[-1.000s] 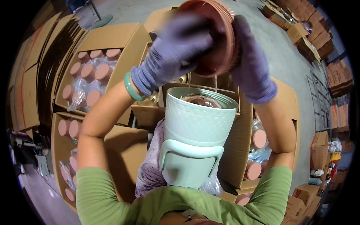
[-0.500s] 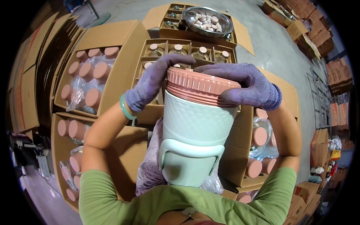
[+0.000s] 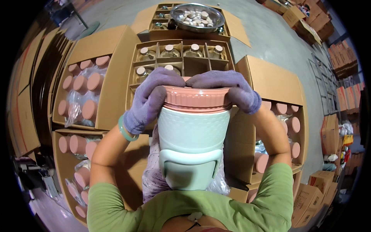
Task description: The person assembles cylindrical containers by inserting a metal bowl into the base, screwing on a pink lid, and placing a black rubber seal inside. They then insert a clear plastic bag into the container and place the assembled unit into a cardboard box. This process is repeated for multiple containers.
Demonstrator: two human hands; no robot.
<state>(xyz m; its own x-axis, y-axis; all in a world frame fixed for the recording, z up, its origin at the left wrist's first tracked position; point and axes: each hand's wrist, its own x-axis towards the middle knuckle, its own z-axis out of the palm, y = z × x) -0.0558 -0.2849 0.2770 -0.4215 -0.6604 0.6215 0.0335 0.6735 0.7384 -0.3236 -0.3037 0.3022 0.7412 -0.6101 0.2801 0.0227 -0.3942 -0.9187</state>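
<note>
My pink ribbed lid (image 3: 197, 98) now sits on the mint-green jug (image 3: 193, 139). My left hand (image 3: 148, 98) and right hand (image 3: 228, 87) clamp its rim, fitting it. Next, I judge, it needs an even press or twist.

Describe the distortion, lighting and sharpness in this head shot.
Head view: strong fisheye, so box edges bend toward a black rim; soft, even light with no hard shadows; mild glare on the metal bowl; the jug, its pink lid and both gloved hands, left and right, are sharp, without motion blur.
</note>
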